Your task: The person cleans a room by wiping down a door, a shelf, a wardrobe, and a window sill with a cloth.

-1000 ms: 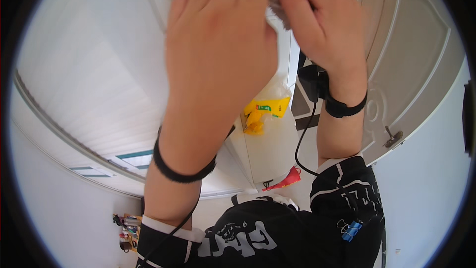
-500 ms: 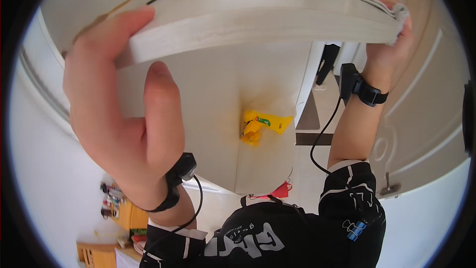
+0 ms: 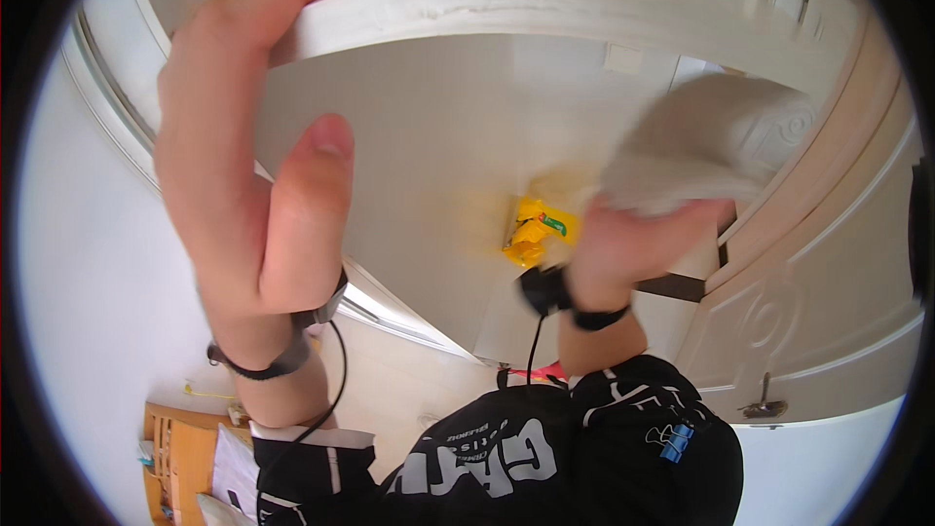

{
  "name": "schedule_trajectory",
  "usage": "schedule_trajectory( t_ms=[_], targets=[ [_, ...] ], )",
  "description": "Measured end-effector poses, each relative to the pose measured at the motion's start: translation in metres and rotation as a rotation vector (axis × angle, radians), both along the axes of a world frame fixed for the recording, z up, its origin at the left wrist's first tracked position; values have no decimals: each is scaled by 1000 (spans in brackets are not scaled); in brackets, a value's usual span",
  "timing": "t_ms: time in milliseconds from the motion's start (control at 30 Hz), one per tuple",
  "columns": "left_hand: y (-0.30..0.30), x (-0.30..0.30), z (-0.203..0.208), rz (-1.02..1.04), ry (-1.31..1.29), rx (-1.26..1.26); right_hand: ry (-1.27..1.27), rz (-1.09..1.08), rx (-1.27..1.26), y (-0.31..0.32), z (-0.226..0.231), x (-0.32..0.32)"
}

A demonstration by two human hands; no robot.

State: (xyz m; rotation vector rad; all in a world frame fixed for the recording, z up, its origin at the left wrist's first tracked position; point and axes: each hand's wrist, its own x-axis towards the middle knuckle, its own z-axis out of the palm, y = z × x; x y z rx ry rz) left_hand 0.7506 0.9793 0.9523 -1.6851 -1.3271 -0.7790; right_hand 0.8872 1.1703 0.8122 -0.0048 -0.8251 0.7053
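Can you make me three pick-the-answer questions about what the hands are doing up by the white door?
1. Where is the left hand?
A. gripping the white door's top edge
B. on the door handle
C. in a pocket

2. What colour is the small thing far below?
A. blue
B. yellow
C. purple

3. What is the right hand doing?
A. hanging empty
B. clutching a pale cloth
C. holding a cup

Answers: 1 A, its fingers curl over the edge. 2 B, it shows bright yellow. 3 B, the bunched cloth sits above its fingers.
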Motion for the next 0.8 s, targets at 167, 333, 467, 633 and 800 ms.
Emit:
schedule_trajectory(
  t_ms=[167,333,467,633,800],
  targets=[
    [-4,12,5,-30,76,-63,-607,131,569,-71,-4,-64],
    [9,27,-5,-43,247,-81,-805,129,551,-55,-4,-76],
    [14,35,-3,-76,304,27,-902,224,462,40,35,-111],
    [27,42,-9,-131,305,174,-903,504,143,109,-3,-119],
    [25,45,-8,-115,264,162,-916,345,-35,28,-161,-108]
  ],
)
